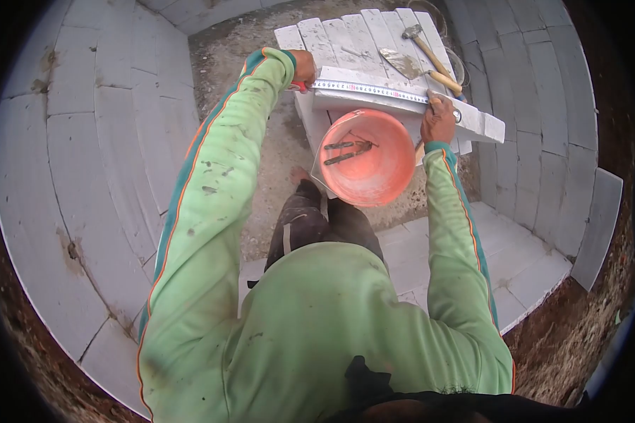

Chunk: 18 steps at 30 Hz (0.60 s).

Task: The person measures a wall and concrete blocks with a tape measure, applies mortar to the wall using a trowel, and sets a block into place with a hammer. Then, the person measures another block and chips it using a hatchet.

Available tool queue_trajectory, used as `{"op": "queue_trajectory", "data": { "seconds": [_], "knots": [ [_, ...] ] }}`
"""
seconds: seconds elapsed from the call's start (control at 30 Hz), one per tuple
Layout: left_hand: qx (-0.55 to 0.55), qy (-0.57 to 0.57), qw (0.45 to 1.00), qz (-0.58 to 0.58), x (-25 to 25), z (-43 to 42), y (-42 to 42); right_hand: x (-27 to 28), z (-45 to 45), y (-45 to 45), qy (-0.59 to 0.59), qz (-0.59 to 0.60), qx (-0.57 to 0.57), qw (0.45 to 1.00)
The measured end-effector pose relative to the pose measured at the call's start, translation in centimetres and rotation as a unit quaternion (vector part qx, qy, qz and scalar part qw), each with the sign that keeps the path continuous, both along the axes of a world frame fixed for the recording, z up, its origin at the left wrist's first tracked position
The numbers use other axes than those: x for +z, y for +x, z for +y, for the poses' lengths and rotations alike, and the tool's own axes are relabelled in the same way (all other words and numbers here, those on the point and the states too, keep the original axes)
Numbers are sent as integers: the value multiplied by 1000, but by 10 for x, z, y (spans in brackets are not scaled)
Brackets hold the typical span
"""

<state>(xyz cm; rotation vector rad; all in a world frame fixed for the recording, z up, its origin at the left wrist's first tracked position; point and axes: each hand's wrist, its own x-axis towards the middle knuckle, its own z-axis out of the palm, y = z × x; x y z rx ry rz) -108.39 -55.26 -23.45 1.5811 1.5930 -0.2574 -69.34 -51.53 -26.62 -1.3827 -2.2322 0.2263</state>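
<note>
A white tape measure (370, 89) is stretched along the near edge of a pale block (381, 104) on top of the block stack. My left hand (303, 68) is closed at the tape's left end, where a red part (300, 86) shows beneath the fingers. At the other end my right hand (439, 120) pinches the tape against the block, its fingers partly hidden. A small shiny round item beside that hand is too small to name. Just below the tape, an orange bucket (398, 166) holds dark-handled tools (349, 151).
Several pale blocks (331, 41) lie side by side behind the tape. On them rest a hammer (427, 49) and a trowel (406, 65) with a wooden handle. Block walls (85, 176) enclose me on the left and right (536, 99). Rough concrete floor (226, 63) shows between.
</note>
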Motion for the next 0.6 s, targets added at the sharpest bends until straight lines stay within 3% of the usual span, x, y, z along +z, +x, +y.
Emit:
{"op": "queue_trajectory", "data": {
  "seconds": [0.07, 0.3, 0.37, 0.43, 0.5, 0.6],
  "knots": [
    [11, -9, 1000, -21, -17, 4, -8, -3, 1, 3, 8, -14, 3, 1000],
    [49, -35, 998, -1, 5, 0, 2, -2, -3, 5, -40, -49, -54, 997],
    [12, -19, 999, -22, -37, 8, -9, 1, -1, 7, -47, -65, -51, 995],
    [-111, 56, 991, 42, -39, 10, -7, 2, 1, 12, -54, -91, -50, 993],
    [-212, 103, 971, 34, -44, 10, -11, 6, -2, 13, -53, -91, -43, 994],
    [-168, 74, 982, 44, -51, 8, -13, 6, -4, 12, -40, -39, -53, 997]
  ]
}}
